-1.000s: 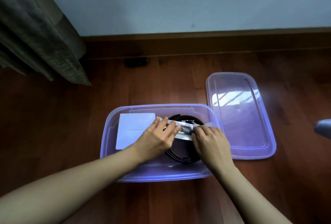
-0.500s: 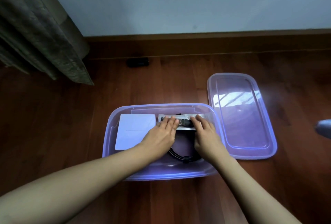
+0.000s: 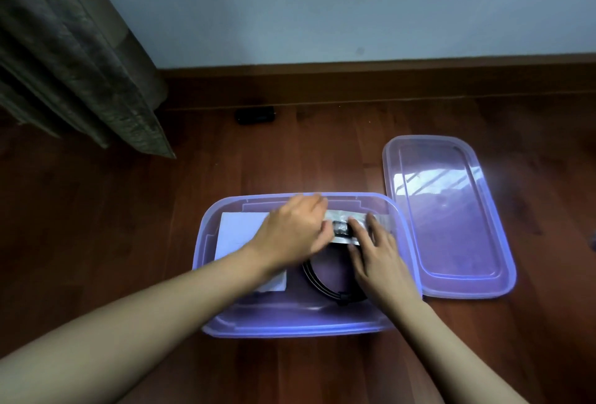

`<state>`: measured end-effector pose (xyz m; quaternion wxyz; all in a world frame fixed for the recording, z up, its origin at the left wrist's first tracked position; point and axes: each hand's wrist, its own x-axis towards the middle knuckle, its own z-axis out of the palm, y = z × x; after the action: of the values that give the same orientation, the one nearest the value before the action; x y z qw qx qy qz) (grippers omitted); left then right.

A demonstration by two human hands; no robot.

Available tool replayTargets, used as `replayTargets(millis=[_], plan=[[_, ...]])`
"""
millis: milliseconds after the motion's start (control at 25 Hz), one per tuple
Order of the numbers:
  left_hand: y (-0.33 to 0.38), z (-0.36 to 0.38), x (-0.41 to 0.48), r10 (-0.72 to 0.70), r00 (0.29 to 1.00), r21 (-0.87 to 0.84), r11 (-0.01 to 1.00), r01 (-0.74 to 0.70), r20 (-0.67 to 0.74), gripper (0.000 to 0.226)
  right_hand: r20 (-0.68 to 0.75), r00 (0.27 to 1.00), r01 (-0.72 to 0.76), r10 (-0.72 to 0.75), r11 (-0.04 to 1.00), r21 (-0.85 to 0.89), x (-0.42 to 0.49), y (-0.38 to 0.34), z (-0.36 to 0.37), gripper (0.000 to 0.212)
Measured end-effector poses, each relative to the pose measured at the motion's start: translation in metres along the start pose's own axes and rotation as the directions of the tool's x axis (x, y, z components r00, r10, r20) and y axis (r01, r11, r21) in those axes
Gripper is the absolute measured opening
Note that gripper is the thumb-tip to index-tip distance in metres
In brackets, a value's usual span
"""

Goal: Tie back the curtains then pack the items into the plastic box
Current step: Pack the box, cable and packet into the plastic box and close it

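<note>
A translucent purple plastic box [image 3: 206,242] stands open on the wooden floor. A clear packet [image 3: 342,226] with a dark item in it lies along the box's far wall. My left hand [image 3: 293,232] covers the packet's left end, thumb at its near edge. My right hand [image 3: 377,255] rests its fingers on the packet's right part, thumb under its near edge. A white card [image 3: 238,232] lies in the left half of the box, partly under my left forearm. A black coiled ring [image 3: 319,277] lies on the box floor between my hands.
The box's purple lid [image 3: 451,219] lies flat on the floor, touching the box's right side. A grey-brown curtain [image 3: 74,48] hangs at the far left. A small dark object [image 3: 254,115] sits by the baseboard. Wall runs along the far side.
Both hands carried the packet from over the black ring to the box's far wall. My left hand slid further forward over it.
</note>
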<state>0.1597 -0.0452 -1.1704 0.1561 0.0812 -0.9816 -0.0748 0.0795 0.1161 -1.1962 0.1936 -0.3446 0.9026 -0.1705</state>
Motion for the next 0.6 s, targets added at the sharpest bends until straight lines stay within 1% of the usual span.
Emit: replayTargets(millis=[40, 80, 120, 160, 200, 240, 280, 400, 480, 520, 600], plan=[[-0.017, -0.008, 0.016, -0.073, 0.996, -0.059, 0.996, 0.07, -0.059, 0.042, 0.001, 1.0, 0.003, -0.003, 1.0, -0.004, 0.0, 0.0, 0.0, 0.047], [-0.037, -0.014, 0.035, -0.193, 0.98, -0.111, 0.976, 0.186, -0.053, 0.042, 0.003, 1.0, 0.012, -0.012, 1.0, -0.006, 0.001, 0.001, 0.0, 0.047], [-0.061, -0.013, 0.052, -0.321, 0.947, -0.115, 0.94, 0.322, 0.026, 0.045, 0.005, 1.0, 0.023, -0.023, 1.0, -0.006, 0.002, 0.002, 0.001, 0.046], [-0.086, -0.008, 0.067, -0.408, 0.903, -0.073, 0.905, 0.42, 0.138, 0.051, 0.004, 0.999, 0.032, -0.032, 0.999, -0.002, 0.002, 0.002, 0.001, 0.046], [-0.108, -0.002, 0.078, -0.453, 0.858, -0.024, 0.881, 0.472, 0.242, 0.057, 0.002, 0.999, 0.038, -0.038, 0.999, 0.005, 0.002, 0.003, 0.002, 0.047], [-0.127, 0.007, 0.085, -0.471, 0.821, 0.02, 0.871, 0.491, 0.322, 0.061, 0.0, 0.999, 0.045, -0.045, 0.999, 0.011, 0.002, 0.003, 0.003, 0.05], [-0.145, 0.017, 0.091, -0.477, 0.799, 0.063, 0.869, 0.491, 0.366, 0.063, 0.001, 0.999, 0.047, -0.047, 0.999, 0.016, 0.002, 0.004, 0.004, 0.054], [-0.182, 0.04, 0.102, -0.494, 0.753, 0.175, 0.867, 0.467, 0.436, 0.064, -0.037, 0.996, 0.081, -0.081, 0.997, -0.006, 0.003, 0.01, 0.011, 0.061], [-0.195, 0.048, 0.108, -0.531, 0.725, 0.236, 0.847, 0.477, 0.44, 0.066, -0.042, 0.995, 0.092, -0.093, 0.996, -0.011, 0.005, 0.014, 0.014, 0.062], [-0.198, 0.051, 0.111, -0.543, 0.726, 0.263, 0.84, 0.475, 0.423, 0.066, -0.027, 0.996, 0.088, -0.088, 0.996, -0.007, 0.005, 0.015, 0.015, 0.064], [-0.199, 0.053, 0.116, -0.538, 0.777, 0.32, 0.836, 0.445, 0.326, 0.06, -0.012, 0.996, 0.091, -0.091, 0.996, -0.005, 0.006, 0.014, 0.015, 0.065]])
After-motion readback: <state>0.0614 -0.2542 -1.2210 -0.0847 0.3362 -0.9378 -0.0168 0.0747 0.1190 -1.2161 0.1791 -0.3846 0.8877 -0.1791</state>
